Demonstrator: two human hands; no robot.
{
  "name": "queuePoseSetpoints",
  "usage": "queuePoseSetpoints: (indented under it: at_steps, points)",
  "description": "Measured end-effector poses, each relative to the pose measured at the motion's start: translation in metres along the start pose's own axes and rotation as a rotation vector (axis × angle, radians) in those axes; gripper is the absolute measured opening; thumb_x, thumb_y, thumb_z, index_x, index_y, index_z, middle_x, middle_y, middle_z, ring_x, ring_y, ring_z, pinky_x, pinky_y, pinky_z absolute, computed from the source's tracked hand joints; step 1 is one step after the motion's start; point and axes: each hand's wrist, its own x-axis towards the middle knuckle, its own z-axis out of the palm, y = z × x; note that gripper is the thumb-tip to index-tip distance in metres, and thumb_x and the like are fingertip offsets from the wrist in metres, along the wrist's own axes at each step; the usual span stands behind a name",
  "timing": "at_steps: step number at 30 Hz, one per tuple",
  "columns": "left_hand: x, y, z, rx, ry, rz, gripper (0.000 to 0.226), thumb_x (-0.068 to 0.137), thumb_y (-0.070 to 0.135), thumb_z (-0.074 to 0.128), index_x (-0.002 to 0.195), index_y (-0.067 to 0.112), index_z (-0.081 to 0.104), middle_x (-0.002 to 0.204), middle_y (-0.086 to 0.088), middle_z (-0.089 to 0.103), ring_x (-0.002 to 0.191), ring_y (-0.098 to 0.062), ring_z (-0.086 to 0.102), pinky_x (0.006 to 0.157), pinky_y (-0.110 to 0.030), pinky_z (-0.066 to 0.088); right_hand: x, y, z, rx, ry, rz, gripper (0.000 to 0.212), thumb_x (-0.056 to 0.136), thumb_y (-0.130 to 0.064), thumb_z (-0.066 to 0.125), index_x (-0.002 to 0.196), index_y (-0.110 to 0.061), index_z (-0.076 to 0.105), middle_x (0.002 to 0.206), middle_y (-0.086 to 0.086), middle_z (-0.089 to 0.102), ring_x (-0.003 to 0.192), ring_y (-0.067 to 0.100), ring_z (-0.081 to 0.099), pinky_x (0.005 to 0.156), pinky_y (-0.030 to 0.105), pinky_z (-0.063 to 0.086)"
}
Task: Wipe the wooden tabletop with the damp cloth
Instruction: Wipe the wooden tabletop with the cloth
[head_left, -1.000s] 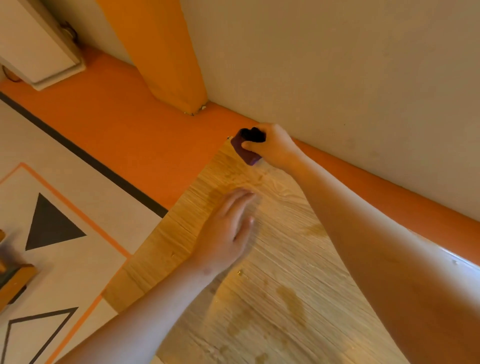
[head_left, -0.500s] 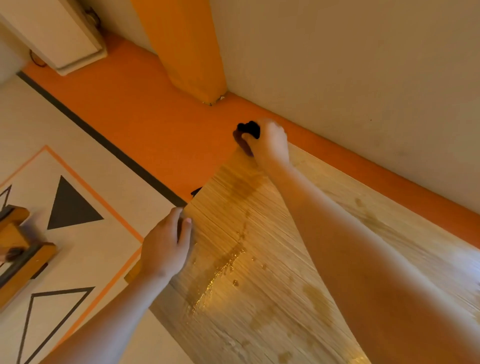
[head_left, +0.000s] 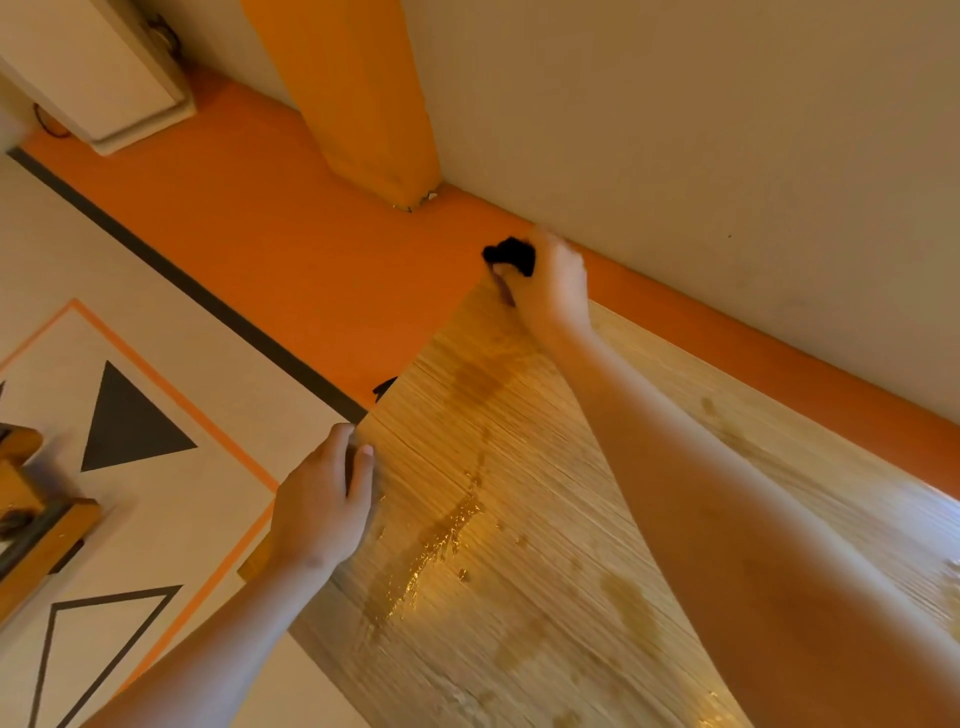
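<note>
- Right hand (head_left: 550, 286): fingers curled around the dark crumpled damp cloth (head_left: 511, 253), pressing it on the far corner of the light wood-grain tabletop (head_left: 467, 649), just beside the orange wall band (head_left: 727, 332). Hand and cloth sit at this corner in both preceding views as well.
- Left hand (head_left: 322, 499): a second ago it lay flat on the board with fingers straight. It now sits at the left edge, fingers curled over it and thumb on top, gripping the tabletop.
- Glistening wet streak (head_left: 436, 535): in full view since the left hand withdrew; beaded rather than spread thin.
- Interpretation: the left hand probably steadies the board. The corner is being worked, while the streak and nearer blotches appear to need another pass.
- Writing: none legible. The pale floor mat (head_left: 156, 364) bears only dark triangles and orange lines.
</note>
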Motion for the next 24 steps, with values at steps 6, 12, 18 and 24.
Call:
queuePoseSetpoints:
  at_steps: [6,12,18,24]
  points:
    - [-0.001,0.003,-0.001,0.005,-0.007,-0.012,0.030,0.098,0.031,0.037,0.116,0.013,0.053,0.051,0.010,0.045,0.041,-0.006,0.043,0.040,-0.021,0.022,-0.029,-0.007,-0.007,-0.049,-0.341,-0.166,0.018,0.087,-0.017,0.064,0.104,-0.014,0.059,0.106,0.003,0.063,0.093,0.016,0.063,0.073,0.026,0.053]
    - [-0.001,0.004,0.000,0.022,-0.005,-0.030,0.030,0.099,0.030,0.038,0.120,0.013,0.052,0.050,0.011,0.043,0.040,-0.004,0.042,0.040,-0.019,0.021,0.006,0.019,-0.035,-0.128,0.006,0.034,0.021,0.088,-0.016,0.062,0.107,-0.010,0.057,0.109,0.007,0.063,0.099,0.021,0.059,0.078,0.030,0.050]
    - [-0.003,0.004,-0.001,-0.019,0.021,0.013,0.026,0.099,0.032,0.037,0.111,0.016,0.053,0.054,0.014,0.045,0.043,-0.004,0.045,0.040,-0.016,0.023,-0.075,-0.033,0.033,-0.021,-0.457,-0.244,0.004,0.091,-0.021,0.058,0.088,-0.021,0.055,0.088,-0.007,0.061,0.070,0.008,0.060,0.058,0.024,0.050]
    - [-0.002,0.000,0.003,-0.043,0.056,0.030,0.029,0.099,0.034,0.037,0.115,0.016,0.054,0.052,0.012,0.045,0.042,-0.005,0.044,0.041,-0.017,0.023,-0.043,-0.016,0.002,-0.084,-0.388,-0.190,0.018,0.091,-0.023,0.058,0.108,-0.017,0.062,0.101,-0.005,0.064,0.078,0.007,0.065,0.065,0.021,0.055]
